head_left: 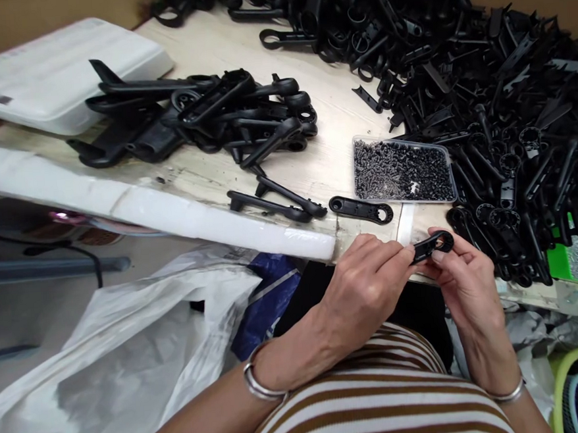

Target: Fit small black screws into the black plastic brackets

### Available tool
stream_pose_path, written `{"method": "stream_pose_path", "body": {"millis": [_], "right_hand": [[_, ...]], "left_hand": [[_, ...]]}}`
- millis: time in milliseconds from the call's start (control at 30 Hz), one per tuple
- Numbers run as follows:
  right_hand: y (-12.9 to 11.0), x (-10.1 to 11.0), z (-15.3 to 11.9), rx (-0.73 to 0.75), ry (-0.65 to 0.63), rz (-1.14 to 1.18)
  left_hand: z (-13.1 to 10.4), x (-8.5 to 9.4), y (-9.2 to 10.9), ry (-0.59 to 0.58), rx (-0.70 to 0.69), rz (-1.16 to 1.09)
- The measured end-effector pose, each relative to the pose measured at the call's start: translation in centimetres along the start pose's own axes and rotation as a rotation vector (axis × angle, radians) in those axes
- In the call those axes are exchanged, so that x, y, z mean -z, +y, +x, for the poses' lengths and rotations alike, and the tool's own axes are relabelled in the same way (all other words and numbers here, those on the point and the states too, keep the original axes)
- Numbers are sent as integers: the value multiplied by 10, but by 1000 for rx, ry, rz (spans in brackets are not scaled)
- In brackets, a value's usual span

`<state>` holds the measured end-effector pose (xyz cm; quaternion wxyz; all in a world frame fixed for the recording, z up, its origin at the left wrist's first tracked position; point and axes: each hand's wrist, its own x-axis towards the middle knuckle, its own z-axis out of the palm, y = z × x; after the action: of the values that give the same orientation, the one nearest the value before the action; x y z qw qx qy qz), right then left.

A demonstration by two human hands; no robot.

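Between my two hands, just past the table's front edge, is a black plastic arm piece (pixel 422 249) with a ring at one end. My left hand (pixel 367 280) pinches its left end, hiding that part. The fingers of my right hand (pixel 466 276) close round the ringed end, thumb near the hole. A similar black arm piece (pixel 360 209) lies flat on the table just beyond my left hand. Behind my hands sits a clear plastic box (pixel 453 192) of small dark springs or screws, too small to tell which.
Left on the table are a heap of black handle-like parts (pixel 202 113) and a white plastic case (pixel 71 73). A large pile of black parts (pixel 487 84) covers the right and back. A green tray (pixel 559 260) holds small silvery pieces. White foam (pixel 194 216) lines the front edge.
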<state>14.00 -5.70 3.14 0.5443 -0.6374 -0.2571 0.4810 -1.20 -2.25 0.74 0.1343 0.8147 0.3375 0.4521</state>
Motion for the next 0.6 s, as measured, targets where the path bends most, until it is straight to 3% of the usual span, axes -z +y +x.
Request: {"method": "stream_pose_path", "body": {"millis": [233, 400, 500, 600], "right_hand": [[4, -11, 4, -20, 16, -16], [5, -9, 10, 67, -31, -102], [-9, 7, 14, 108, -74, -230], [-38, 39, 13, 283, 25, -391]], "left_hand": [[0, -2, -3, 35, -25, -1], [1, -7, -3, 25, -37, -19], [4, 0, -2, -7, -78, -114], [7, 16, -8, -43, -73, -165]]}}
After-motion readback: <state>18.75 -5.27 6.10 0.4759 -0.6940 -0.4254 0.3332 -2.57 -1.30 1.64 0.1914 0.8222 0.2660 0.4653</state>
